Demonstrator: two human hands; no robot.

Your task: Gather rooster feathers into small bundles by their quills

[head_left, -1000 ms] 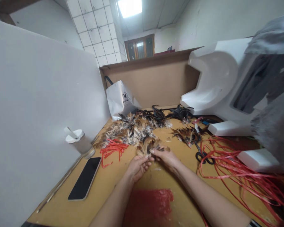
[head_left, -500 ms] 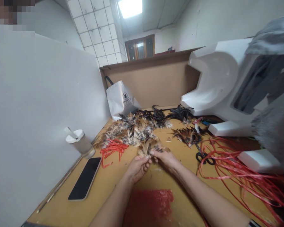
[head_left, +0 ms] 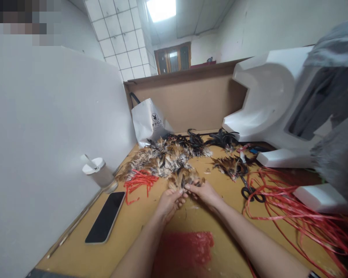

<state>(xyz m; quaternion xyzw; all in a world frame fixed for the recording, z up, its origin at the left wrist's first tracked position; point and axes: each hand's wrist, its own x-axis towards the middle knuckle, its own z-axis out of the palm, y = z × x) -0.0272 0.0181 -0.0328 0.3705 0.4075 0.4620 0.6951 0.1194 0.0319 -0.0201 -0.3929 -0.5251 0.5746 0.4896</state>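
Brown and dark feathers (head_left: pixel 179 178) are pinched between my two hands over the middle of the table. My left hand (head_left: pixel 171 201) grips their lower ends with curled fingers. Close beside it, my right hand (head_left: pixel 204 194) holds the same feathers between thumb and fingers. Behind them lies a large pile of brown, white and black feathers (head_left: pixel 162 156). Short red strips (head_left: pixel 140 181) rest left of my hands. A smaller feather bunch (head_left: pixel 231 166) lies to the right, by black-handled scissors (head_left: pixel 252 194). The feather ends inside my fingers are hidden.
A phone (head_left: pixel 106 218) and a lidded cup (head_left: pixel 100 173) stand at the left. Long red strands (head_left: pixel 301 216) spread across the right. White foam pieces (head_left: pixel 280 157) are at the right, a white bag (head_left: pixel 149 121) at the back. A red patch (head_left: pixel 188 247) marks the near table.
The held feathers have shifted slightly, and those at my right fingers look more gathered. Both hands stay nearly in place. The whole view has moved a little.
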